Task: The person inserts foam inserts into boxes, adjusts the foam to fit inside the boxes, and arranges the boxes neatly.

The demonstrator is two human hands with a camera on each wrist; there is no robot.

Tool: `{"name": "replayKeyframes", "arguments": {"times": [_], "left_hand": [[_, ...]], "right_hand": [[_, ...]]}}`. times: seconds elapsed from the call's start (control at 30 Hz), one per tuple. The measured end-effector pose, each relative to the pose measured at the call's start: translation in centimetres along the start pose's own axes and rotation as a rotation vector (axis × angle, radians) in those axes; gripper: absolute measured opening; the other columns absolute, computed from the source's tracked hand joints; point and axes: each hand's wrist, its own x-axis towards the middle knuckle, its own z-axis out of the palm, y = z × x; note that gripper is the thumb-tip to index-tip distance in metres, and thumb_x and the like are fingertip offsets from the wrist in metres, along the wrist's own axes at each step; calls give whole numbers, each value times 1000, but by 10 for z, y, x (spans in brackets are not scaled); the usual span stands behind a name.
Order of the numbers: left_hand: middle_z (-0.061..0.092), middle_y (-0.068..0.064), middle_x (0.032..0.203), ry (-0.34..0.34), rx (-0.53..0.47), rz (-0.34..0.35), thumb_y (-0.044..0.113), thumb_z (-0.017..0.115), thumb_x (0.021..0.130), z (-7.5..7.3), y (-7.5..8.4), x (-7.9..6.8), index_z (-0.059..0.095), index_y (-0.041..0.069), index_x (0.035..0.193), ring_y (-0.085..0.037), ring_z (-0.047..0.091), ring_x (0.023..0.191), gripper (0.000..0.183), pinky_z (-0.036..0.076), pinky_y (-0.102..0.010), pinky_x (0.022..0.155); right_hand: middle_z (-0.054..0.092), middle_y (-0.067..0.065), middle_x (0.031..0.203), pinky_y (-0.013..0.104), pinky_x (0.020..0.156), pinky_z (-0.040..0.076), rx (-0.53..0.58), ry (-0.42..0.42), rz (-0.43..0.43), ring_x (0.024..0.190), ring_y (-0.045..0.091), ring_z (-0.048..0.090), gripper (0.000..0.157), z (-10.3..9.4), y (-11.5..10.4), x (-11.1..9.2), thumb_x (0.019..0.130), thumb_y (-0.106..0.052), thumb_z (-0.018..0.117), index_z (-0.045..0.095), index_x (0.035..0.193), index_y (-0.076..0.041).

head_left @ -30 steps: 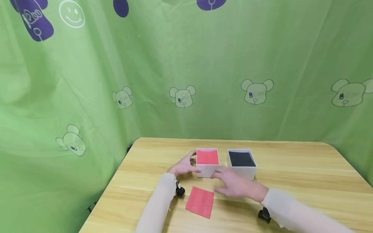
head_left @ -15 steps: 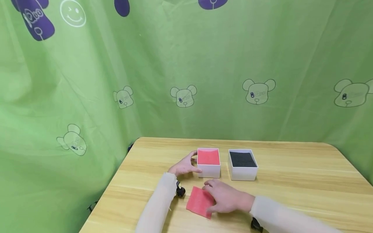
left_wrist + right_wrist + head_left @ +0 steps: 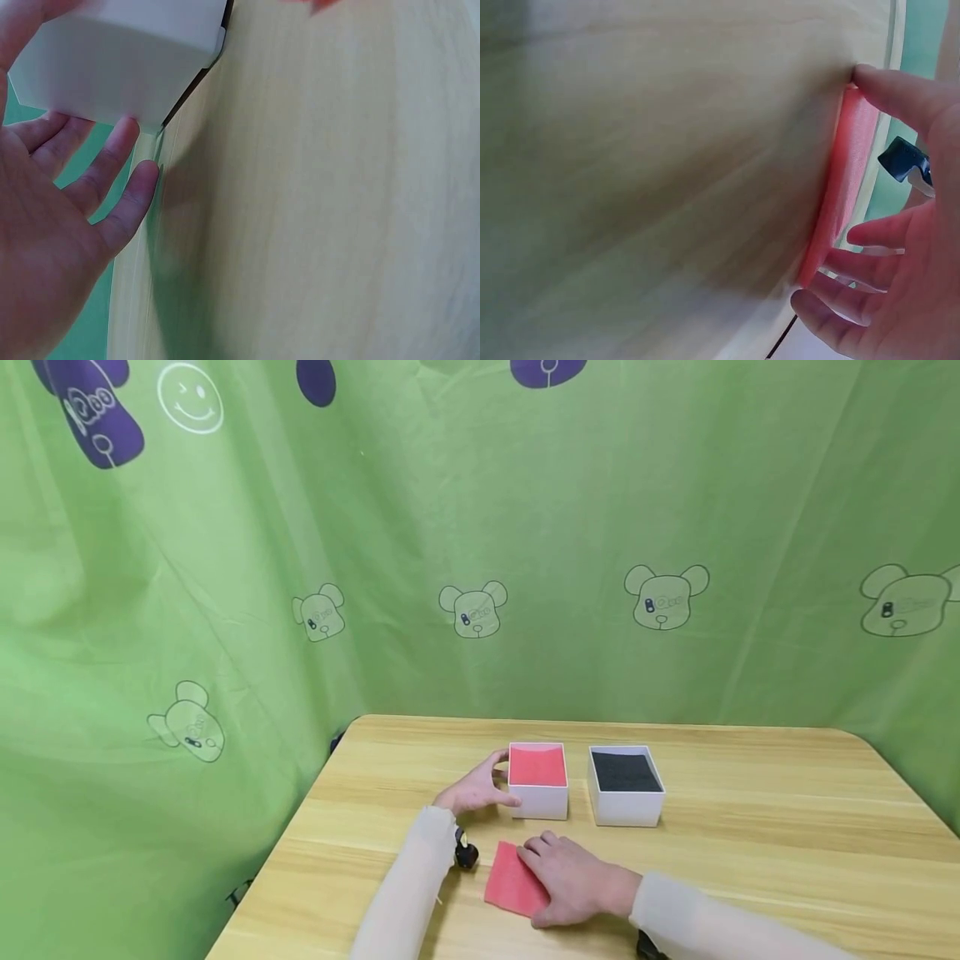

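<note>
My left hand [image 3: 474,787] holds a white square box [image 3: 540,803] at its left side, thumb on the front face and fingers behind. In the left wrist view, fingertips touch the lower edge of the box [image 3: 112,67]. A red sheet [image 3: 537,767] fills the box near its rim. Closer to me, my right hand [image 3: 572,881] grips a thin red square sheet [image 3: 512,883] lying on the table. The right wrist view has its thumb at one end of the red sheet [image 3: 851,154] and fingertips around the other end. The hand hides the sheet's right part.
A second white box [image 3: 628,810], holding black sheets [image 3: 624,772], stands right of the first with a gap between. The wooden table [image 3: 765,827] has a rounded back edge against a green patterned curtain [image 3: 555,527]. A dark wrist camera [image 3: 466,855] sits under the left wrist.
My right hand has moved from beside the boxes toward me and left, down onto the loose red sheet, and has closed on it; the sheet has shifted slightly. The left hand stays at the box.
</note>
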Motion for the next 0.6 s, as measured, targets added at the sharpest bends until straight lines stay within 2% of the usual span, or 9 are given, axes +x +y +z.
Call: {"name": "replayKeyframes", "arguments": {"times": [0.13,0.3,0.47,0.6], "left_hand": [[27,-9,136,-17,-3,-2,4,74,67,0,2,-1,18,11,138,-27,41,111,91,43,-31,82],[29,-4,135,12,4,-3,7,76,66,2,-11,5,21,18,137,-22,43,109,90,43,-31,83],[30,-1,135,35,40,-17,9,76,66,2,-10,4,21,19,137,-18,44,108,91,44,-29,81],[30,0,135,47,51,-12,8,76,66,2,-9,4,21,19,138,-18,44,109,91,43,-29,82]], "right_hand": [[46,6,115,41,84,38,6,4,9,104,21,40,95,2,-1,0,63,-71,53,42,126,-2],[46,6,117,42,84,38,11,23,34,105,21,40,102,3,-5,2,61,-77,49,40,128,-1],[45,6,115,39,82,38,8,37,21,103,20,40,94,4,-4,5,62,-66,58,40,128,-2],[42,6,116,37,86,38,36,40,-10,103,18,39,89,3,0,3,60,-54,65,39,128,-1]]}}
